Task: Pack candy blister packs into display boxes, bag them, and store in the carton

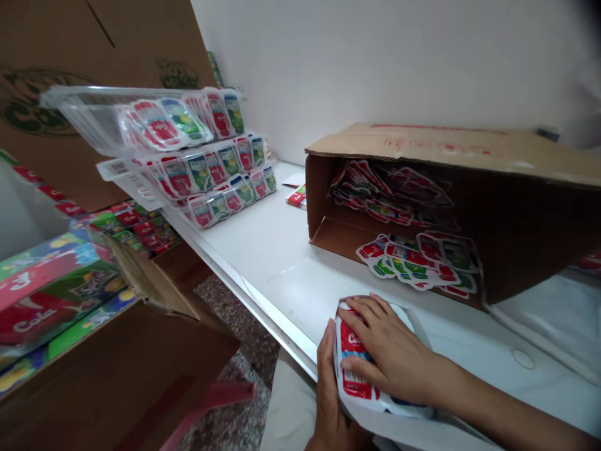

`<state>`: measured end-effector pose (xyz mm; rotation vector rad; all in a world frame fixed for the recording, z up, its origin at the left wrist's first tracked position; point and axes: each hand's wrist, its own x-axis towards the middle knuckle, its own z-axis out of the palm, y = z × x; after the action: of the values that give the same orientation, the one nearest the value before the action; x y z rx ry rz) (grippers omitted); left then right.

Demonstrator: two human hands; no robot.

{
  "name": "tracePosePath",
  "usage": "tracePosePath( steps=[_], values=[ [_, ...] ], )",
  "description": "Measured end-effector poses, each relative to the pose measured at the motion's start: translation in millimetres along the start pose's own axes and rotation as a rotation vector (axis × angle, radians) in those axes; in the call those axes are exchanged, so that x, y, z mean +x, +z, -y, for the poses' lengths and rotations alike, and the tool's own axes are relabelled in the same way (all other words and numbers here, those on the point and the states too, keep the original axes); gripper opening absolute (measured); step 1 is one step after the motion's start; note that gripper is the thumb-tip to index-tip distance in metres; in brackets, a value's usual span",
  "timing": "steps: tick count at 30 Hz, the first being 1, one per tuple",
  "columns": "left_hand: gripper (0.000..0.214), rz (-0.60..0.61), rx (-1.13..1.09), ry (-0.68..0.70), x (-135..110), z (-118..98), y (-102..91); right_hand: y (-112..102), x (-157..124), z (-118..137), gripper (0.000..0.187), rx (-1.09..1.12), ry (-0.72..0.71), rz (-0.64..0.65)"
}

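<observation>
Two hands meet at the near edge of the desk (282,263), but I start at the far left. A brown carton (117,369) stands open on the floor beside the desk's left edge, with colourful printed boxes (51,288) packed inside it. Above and behind it, toward the desk's far left corner, three clear trays (94,119) are stacked in tilted tiers, each filled with rows of small red, green and blue packets (206,169).

Moving right along the near edge, my left hand (331,401) comes up from below the desk edge; its grip is curled against the left side of a stack of printed labels (352,376), thumb upright along the stack. My right hand (392,354) lies flat on top of the same stack, fingers (361,313) spread and pressing down, the forearm running off to the lower right. The stack sits right at the near edge, on a white sheet (417,426) that overhangs it.

Behind the hands, toward the middle and the right side of the desk, a big cardboard box (469,150) lies on its side with its opening facing me. More loose labels (417,260) spill across its lower flap, others are heaped deeper inside. A small red pack (297,197) rests just left of this box.
</observation>
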<state>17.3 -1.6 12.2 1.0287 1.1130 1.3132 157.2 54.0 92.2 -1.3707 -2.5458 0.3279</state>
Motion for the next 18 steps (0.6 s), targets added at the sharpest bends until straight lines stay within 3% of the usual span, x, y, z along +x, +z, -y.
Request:
tracePosePath(
  steps=[4, 8, 9, 11, 13, 15, 16, 18],
  values=[
    [0.08, 0.056, -0.063, 0.176, 3, -2, -10.1, -21, -18, -15, 0.055, 0.063, 0.104, -0.241],
    [0.038, -0.003, 0.323, 0.406, 42, -41, -28.9, -27, -57, -35, 0.04, 0.35, 0.594, -0.529],
    [0.028, 0.055, 0.428, 0.502, 56, -56, -28.9, -22, -67, -38, 0.039, 0.484, 0.709, -0.553],
    [0.024, 0.341, 0.566, 0.664, 85, -85, -19.8, -6, -82, -41, 0.042, 0.785, 0.833, -0.533],
    [0.027, 0.741, 0.72, 0.803, 105, -107, -1.7, 12, -88, -38, 0.046, 1.05, 0.838, -0.49],
    [0.028, 1.063, 0.93, 0.863, 114, -117, 17.8, 26, -87, -33, 0.048, 1.207, 0.832, -0.515],
    [0.029, 1.169, 1.033, 0.87, 116, -118, 25.7, 30, -85, -30, 0.048, 1.245, 0.834, -0.548],
    [0.03, 1.269, 1.185, 0.863, 115, -114, 35.6, 33, -79, -25, 0.05, 1.267, 0.854, -0.601]
  ],
)
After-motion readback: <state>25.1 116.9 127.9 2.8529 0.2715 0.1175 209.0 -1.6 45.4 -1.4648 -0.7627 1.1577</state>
